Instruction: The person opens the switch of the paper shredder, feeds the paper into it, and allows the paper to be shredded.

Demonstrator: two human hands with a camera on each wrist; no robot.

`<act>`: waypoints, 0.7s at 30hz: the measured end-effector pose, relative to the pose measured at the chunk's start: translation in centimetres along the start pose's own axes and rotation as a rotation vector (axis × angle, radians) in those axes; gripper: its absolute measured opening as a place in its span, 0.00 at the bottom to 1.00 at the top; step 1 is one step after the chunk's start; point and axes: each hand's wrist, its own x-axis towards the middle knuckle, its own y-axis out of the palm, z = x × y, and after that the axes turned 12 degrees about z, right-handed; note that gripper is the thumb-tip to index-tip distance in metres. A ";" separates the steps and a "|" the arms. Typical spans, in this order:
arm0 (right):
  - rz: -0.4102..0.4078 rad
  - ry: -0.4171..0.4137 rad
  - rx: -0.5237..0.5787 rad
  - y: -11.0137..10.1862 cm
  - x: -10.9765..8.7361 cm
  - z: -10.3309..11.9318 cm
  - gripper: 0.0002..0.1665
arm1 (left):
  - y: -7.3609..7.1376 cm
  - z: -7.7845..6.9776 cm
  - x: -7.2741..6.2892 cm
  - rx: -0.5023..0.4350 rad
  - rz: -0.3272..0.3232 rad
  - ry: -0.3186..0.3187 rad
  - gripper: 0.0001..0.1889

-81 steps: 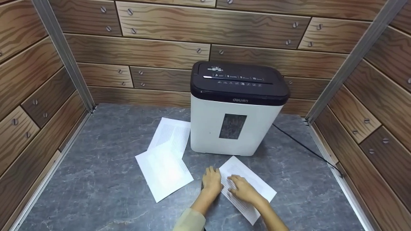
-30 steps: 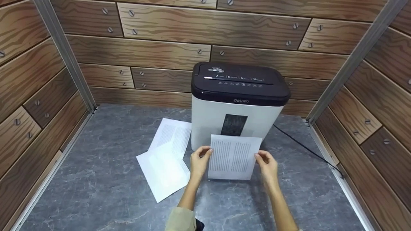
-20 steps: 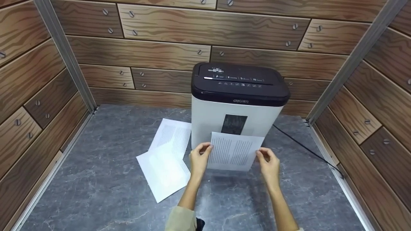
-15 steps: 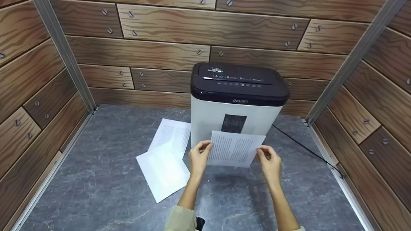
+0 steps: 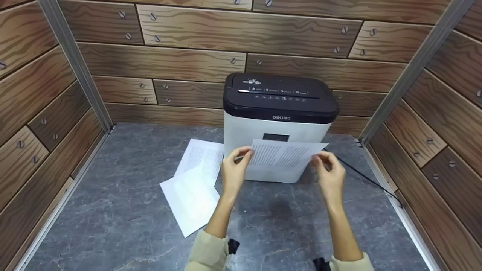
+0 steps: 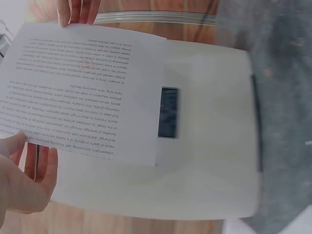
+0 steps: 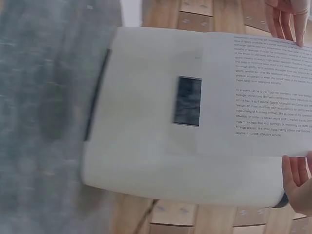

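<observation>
Both hands have just come up and forward, taking the sheet (image 5: 280, 154) with them. A moment ago it hung lower, below most of the window (image 5: 276, 137); now it covers all but the window's upper part and leans back flatter, its far edge tipped toward the shredder (image 5: 244, 128) ahead of the hands.

The left hand (image 5: 234, 169) pinches the left side edge, thumb on the near face and curled fingers behind, with almost no gap between them beyond the paper. The right hand (image 5: 330, 177) holds the right side edge in a similar pinch. The sheet is stretched between the two, printed side toward the person. Whether its far edge touches the shredder's front is hard to tell, since the head view looks down on it.

For the work in hand, I judge this a lift partway done: the sheet is clear of the floor (image 5: 131, 203) and nearer the lid (image 5: 286, 109), yet remains below the slot (image 5: 301, 96), which lies farther ahead of the hands and above them. Left of the left hand, two overlapping papers (image 5: 192, 203) have stayed put; right of the right hand, the cord (image 5: 361, 173) runs off across the floor.
</observation>
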 end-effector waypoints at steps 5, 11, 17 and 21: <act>-0.029 -0.066 0.058 -0.7 2.0 0.9 0.08 | -0.1 -0.4 2.0 0.000 0.006 0.124 0.06; -0.066 -0.150 0.118 -1.6 4.3 3.6 0.07 | 0.1 -2.3 4.5 0.010 0.022 0.291 0.06; -0.082 -0.255 0.177 -2.1 6.2 5.8 0.05 | 0.4 -4.7 6.2 0.008 0.014 0.450 0.05; -0.082 -0.298 0.194 -2.1 7.6 7.0 0.05 | 0.2 -5.6 7.4 -0.006 0.003 0.538 0.05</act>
